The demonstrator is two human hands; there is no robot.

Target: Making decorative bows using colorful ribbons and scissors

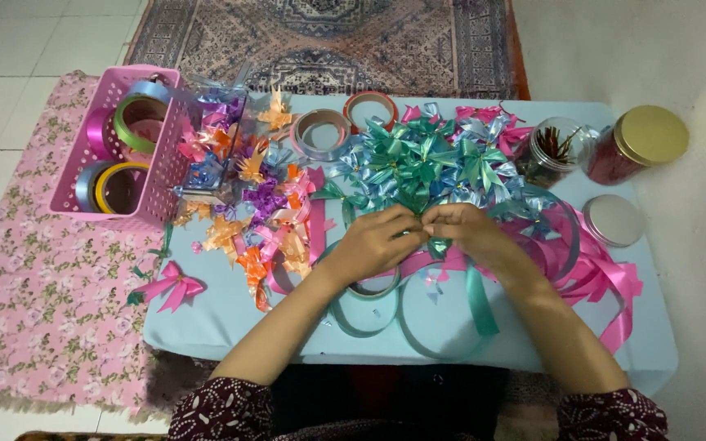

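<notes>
Both hands meet over the middle of the tabletop (230, 314), fingertips touching. Left hand (373, 243) is curled, thumb and fingers pressed together on a small piece of teal ribbon (437, 247); right hand (471, 235) is pinched on the same piece from the other side. What shape the piece has between the fingers — cannot tell, the hands hide it.

Loose teal ribbon loops (418, 327) run from under the hands toward the near edge. Pink ribbon strands (606, 282) trail out by the right forearm toward the right edge.

Just beyond the hands, toward the far edge: a heap of teal and light-blue bows (422, 159). To the left of centre: a heap of orange, pink and purple bows (259, 204). Two ribbon rolls (345, 122) lie flat near the far edge, between the heaps.

Far right corner: a jar with a gold lid (643, 143), a clear open jar (557, 147) just beside it, and a silver lid (613, 219) lying flat nearer the right edge.

Off the left edge, a pink basket (161, 175) holds ribbon rolls upright. A single pink bow (172, 284) lies at the near left corner — partly on the floral cloth (42, 302).
</notes>
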